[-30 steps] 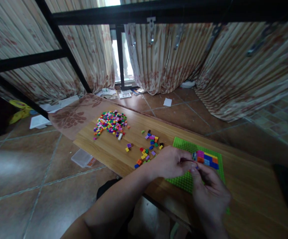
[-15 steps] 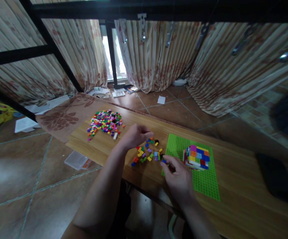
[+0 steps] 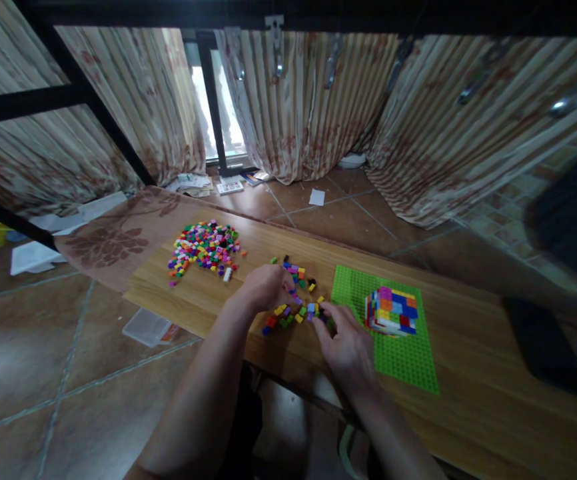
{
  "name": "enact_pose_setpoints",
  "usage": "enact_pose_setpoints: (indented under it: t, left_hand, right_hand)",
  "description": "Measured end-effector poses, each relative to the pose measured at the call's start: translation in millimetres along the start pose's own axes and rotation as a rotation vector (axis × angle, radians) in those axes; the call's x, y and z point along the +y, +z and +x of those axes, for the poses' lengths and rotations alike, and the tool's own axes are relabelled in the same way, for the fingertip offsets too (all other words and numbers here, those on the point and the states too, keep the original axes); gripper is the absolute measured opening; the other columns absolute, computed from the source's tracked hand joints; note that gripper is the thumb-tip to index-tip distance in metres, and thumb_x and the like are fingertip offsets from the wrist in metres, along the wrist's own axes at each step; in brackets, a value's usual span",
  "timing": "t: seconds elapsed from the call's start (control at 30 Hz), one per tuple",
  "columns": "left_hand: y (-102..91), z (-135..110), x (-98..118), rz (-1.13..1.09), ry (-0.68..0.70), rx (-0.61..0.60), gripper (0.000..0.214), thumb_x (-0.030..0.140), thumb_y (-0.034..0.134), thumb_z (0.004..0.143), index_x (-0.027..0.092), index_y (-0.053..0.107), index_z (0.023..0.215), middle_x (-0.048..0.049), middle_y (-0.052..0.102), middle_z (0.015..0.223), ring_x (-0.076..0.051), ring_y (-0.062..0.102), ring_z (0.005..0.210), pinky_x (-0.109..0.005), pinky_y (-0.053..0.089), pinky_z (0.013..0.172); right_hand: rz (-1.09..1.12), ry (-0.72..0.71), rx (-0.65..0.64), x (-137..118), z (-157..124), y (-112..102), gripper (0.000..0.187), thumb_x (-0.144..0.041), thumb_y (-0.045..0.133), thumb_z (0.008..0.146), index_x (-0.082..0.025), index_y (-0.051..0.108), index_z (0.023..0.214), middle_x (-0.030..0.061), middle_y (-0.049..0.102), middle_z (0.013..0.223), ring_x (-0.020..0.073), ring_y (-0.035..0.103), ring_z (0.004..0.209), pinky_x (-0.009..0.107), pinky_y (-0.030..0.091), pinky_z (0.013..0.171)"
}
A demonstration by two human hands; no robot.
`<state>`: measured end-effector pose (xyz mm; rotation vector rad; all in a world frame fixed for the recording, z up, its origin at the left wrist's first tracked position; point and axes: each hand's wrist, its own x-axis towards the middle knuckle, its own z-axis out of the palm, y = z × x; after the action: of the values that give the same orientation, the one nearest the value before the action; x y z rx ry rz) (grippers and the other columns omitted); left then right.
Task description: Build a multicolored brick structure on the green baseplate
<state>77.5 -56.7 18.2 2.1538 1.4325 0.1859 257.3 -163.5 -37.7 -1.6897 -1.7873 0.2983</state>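
So the left hand (image 3: 267, 287) is reaching down into the loose bricks (image 3: 299, 319), fingers curled under, and you can't tell whether it's pinching one since the knuckles hide the tips. The right hand (image 3: 346, 340) sits at the other side of the same bunch, thumb and forefinger curved with a small gap by the light blue brick (image 3: 311, 308); can't tell if it has hold of anything either. The build (image 3: 392, 311) stands on the green baseplate (image 3: 406, 367), just beyond the right hand's knuckles. That's the bit I'd watch: a careless swing of that hand to the right could bump it. Also, with both hands crowding such tiny bits (fiddly, right?), a sloppy pinch could grab the wrong brick, or a sleepy forearm could sweep the near ones off the table's (image 3: 473, 347) front edge.
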Motion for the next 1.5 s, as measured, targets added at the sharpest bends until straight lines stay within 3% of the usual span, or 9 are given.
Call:
enact_pose_setpoints:
  t: [0.13, 0.27, 0.57, 0.8, 0.97, 1.1, 1.23, 1.33, 1.5]
  left_hand:
    - [-10.8, -2, -10, -0.010, -0.061, 0.003, 0.021, 0.024, 0.065, 0.072, 0.021, 0.077, 0.089, -0.0029, 0.074, 0.084, -0.016, 0.065, 0.074, -0.022, 0.044, 0.066]
    - [-30.2, -11, -29, 0.030, -0.221, 0.084, 0.024, 0.021, 0.057, 0.076, 0.016, 0.076, 0.090, -0.0057, 0.074, 0.085, -0.015, 0.064, 0.071, -0.022, 0.044, 0.063]
    - [-47.3, -33, -55, -0.003, -0.299, -0.019, 0.019, 0.030, 0.072, 0.064, 0.020, 0.075, 0.079, -0.0018, 0.072, 0.074, -0.015, 0.061, 0.065, -0.022, 0.039, 0.055]
    - [-33.4, -21, -37, 0.194, -0.376, -0.064, 0.011, 0.024, 0.074, 0.061, 0.022, 0.073, 0.071, -0.0026, 0.072, 0.075, -0.016, 0.061, 0.066, -0.023, 0.037, 0.055]
    - [-31.3, -17, -32, 0.181, -0.308, -0.010, 0.009, 0.021, 0.066, 0.066, 0.020, 0.072, 0.073, -0.0033, 0.071, 0.074, -0.015, 0.060, 0.065, -0.022, 0.038, 0.056]
    - [-31.1, -13, -21, -0.039, -0.111, 0.041, 0.020, 0.027, 0.054, 0.079, 0.017, 0.071, 0.084, -0.0033, 0.068, 0.072, -0.014, 0.058, 0.064, -0.023, 0.040, 0.057]
    - [-17.9, -4, 2, -0.442, 0.078, 0.017, 0.028, 0.037, 0.053, 0.082, 0.016, 0.067, 0.095, -0.0017, 0.067, 0.076, -0.014, 0.059, 0.066, -0.022, 0.045, 0.060]
    - [1.1, 5, 25, -0.733, 0.084, -0.049, 0.028, 0.039, 0.057, 0.080, 0.015, 0.064, 0.093, -0.0005, 0.064, 0.074, -0.012, 0.058, 0.062, -0.022, 0.046, 0.057]
    - [30.9, 11, 67, -0.954, 0.066, -0.163, 0.019, 0.032, 0.061, 0.078, 0.015, 0.065, 0.087, 0.0015, 0.061, 0.065, -0.009, 0.056, 0.059, -0.020, 0.045, 0.057]
  right_hand:
    - [-0.053, -0.043, -0.034, -4, 6, 3, 0.032, -0.032, 0.052, 0.092, -0.020, 0.063, 0.120, 0.0083, 0.066, 0.103, 0.0226, 0.062, 0.095, 0.034, 0.049, 0.079]
    - [-0.080, -0.035, -0.050, -3, 10, 9, 0.025, -0.029, 0.050, 0.093, -0.023, 0.068, 0.109, 0.0070, 0.064, 0.099, 0.0210, 0.061, 0.090, 0.032, 0.048, 0.076]
    - [0.247, -0.022, 0.063, -8, 13, 0, 0.019, -0.032, 0.054, 0.092, -0.021, 0.067, 0.100, 0.0060, 0.068, 0.096, 0.0183, 0.063, 0.088, 0.031, 0.051, 0.076]
    - [0.388, 0.014, 0.227, -10, 7, -26, 0.018, -0.033, 0.061, 0.088, -0.022, 0.068, 0.100, 0.0034, 0.071, 0.089, 0.0146, 0.065, 0.074, 0.029, 0.055, 0.071]
    - [0.501, 0.180, 0.349, 0, 4, -48, 0.022, -0.035, 0.068, 0.082, -0.021, 0.070, 0.099, 0.0030, 0.072, 0.086, 0.0144, 0.067, 0.071, 0.029, 0.056, 0.068]
    - [0.574, 0.333, 0.522, 14, 6, -71, 0.030, -0.038, 0.067, 0.082, -0.021, 0.070, 0.107, 0.0033, 0.073, 0.086, 0.0148, 0.067, 0.067, 0.031, 0.056, 0.065]
    - [0.594, 0.418, 0.647, 37, 10, -91, 0.032, -0.039, 0.067, 0.081, -0.018, 0.071, 0.104, 0.0029, 0.071, 0.076, 0.0145, 0.065, 0.065, 0.032, 0.055, 0.066]
    - [0.698, 0.461, 0.672, 53, 10, -100, 0.030, -0.037, 0.072, 0.075, -0.018, 0.071, 0.098, 0.0034, 0.071, 0.082, 0.0136, 0.064, 0.068, 0.032, 0.054, 0.069]
    - [0.909, 0.504, 0.612, 67, 5, -105, 0.025, -0.033, 0.078, 0.069, -0.019, 0.069, 0.089, 0.0016, 0.069, 0.083, 0.0125, 0.064, 0.071, 0.032, 0.054, 0.073]
